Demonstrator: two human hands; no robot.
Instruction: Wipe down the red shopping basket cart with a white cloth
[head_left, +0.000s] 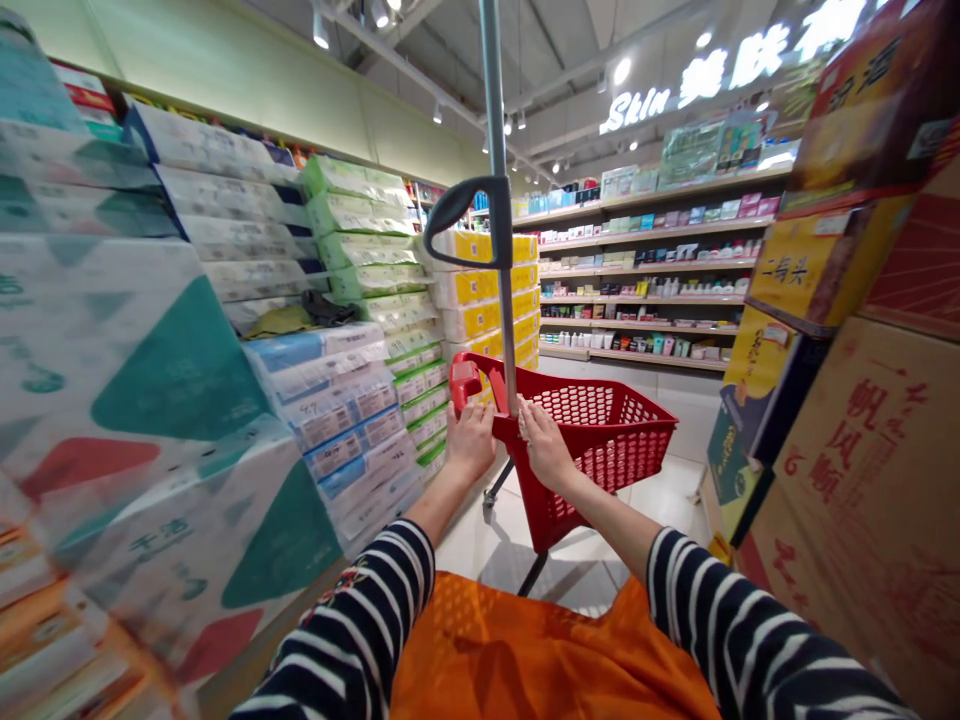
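Observation:
A red plastic shopping cart [622, 435] with a perforated basket stands in front of me, its corner turned toward my body. My left hand [472, 438] is closed over its rim, beside a red moulded part [466, 380]. On the other side of the corner, my right hand [546, 445] is closed on the rim close to a tall grey pole [508, 330]. A small pale patch shows at the right fingers, too small to name. The pole rises upright between my hands and carries a dark grey looped handle [469, 222]. The undersides of both hands are hidden.
Stacked tissue packs [352, 400] line the left side, close to my left arm. Cardboard boxes [855, 480] are piled on the right. Shelves [652, 270] of small cosmetics stand ahead, beyond the pale tiled floor [682, 505]. Yellow-and-white packs [472, 287] stand behind the pole.

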